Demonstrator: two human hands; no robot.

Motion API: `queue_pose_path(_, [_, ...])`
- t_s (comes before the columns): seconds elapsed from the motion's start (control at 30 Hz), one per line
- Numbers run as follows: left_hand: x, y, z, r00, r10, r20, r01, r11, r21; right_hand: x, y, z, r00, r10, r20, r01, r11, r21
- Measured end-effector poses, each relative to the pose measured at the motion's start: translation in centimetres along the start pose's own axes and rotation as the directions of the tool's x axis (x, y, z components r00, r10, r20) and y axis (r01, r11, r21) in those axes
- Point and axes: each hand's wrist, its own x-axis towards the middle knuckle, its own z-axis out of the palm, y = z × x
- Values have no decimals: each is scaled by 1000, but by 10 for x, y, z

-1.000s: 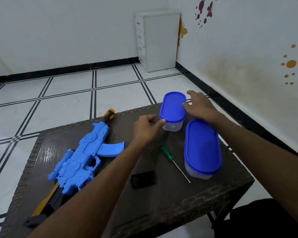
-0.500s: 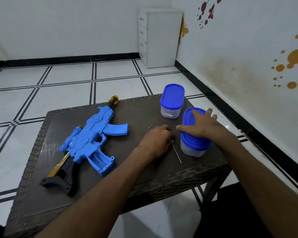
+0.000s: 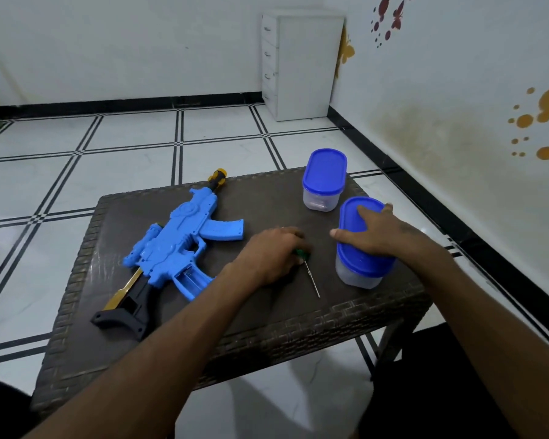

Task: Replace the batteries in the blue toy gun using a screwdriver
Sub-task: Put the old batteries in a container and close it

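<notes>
The blue toy gun (image 3: 178, 242) lies on its side on the left half of the dark woven table (image 3: 298, 324), muzzle pointing away. Its grip compartment (image 3: 189, 277) is open. The green-handled screwdriver (image 3: 312, 280) lies at mid-table. My left hand (image 3: 271, 256) is curled over its handle, so only the handle's tip and the metal shaft show. My right hand (image 3: 373, 231) rests flat on the blue lid of the nearer clear container (image 3: 358, 274), fingers spread.
A second, smaller clear container with a blue lid (image 3: 324, 182) stands at the far right of the table. Beyond it are tiled floor and a white drawer cabinet (image 3: 301, 64) in the corner. The wall runs close along the table's right side.
My left hand dropped from the smaller container to the screwdriver handle. My right hand shifted from the smaller container onto the nearer one's lid. Little has moved in the last half second.
</notes>
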Motion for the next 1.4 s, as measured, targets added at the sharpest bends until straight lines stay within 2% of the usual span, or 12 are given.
queue_pose_path(0.13, [-2, 7, -3, 990, -31, -136, 25, 999, -45, 11, 16, -19, 992, -47, -117, 73, 971, 226])
queue_pose_path(0.23, [4, 27, -7, 954, -178, -240, 83, 930, -358, 25, 31, -33, 995, 16, -96, 30, 886, 463])
queue_pose_path(0.27, [5, 36, -9, 941, -273, -198, 127, 831, -541, 28, 35, -36, 999, 22, -45, 7, 838, 546])
queue_pose_path(0.3, [8, 46, -12, 934, -345, -90, 175, 663, -728, 32, 39, -39, 1000, 23, -10, -12, 802, 597])
queue_pose_path(0.33, [11, 56, -14, 927, -371, 48, 233, 472, -850, 36, 43, -43, 1000, 24, 9, -24, 786, 617])
queue_pose_path(0.37, [15, 63, -15, 924, -355, 139, 273, 361, -892, 39, 46, -44, 1000, 24, 13, -27, 782, 623])
queue_pose_path(0.57, [26, 77, -9, 926, -353, 134, 300, 470, -830, 55, 50, -42, 999, 0, -54, 32, 807, 589])
queue_pose_path(0.67, [29, 76, -5, 927, -336, 166, 314, 453, -834, 62, 48, -45, 999, -13, 32, -7, 839, 544])
queue_pose_path(0.77, [36, 75, -6, 917, -349, 194, 344, 445, -827, 68, 41, -49, 996, 0, 88, -34, 924, 381])
queue_pose_path(1.0, [42, 75, -10, 887, -369, 280, 420, 389, -820, 62, 29, -40, 990, -55, -131, 57, 998, 16])
queue_pose_path(1.23, [41, 78, -13, 881, -378, 285, 435, 409, -802, 59, 37, -30, 964, -84, -253, 116, 986, 116])
queue_pose_path(1.4, [40, 79, -17, 874, -379, 304, 452, 405, -795, 55, 35, -30, 960, -83, -268, 123, 983, 138])
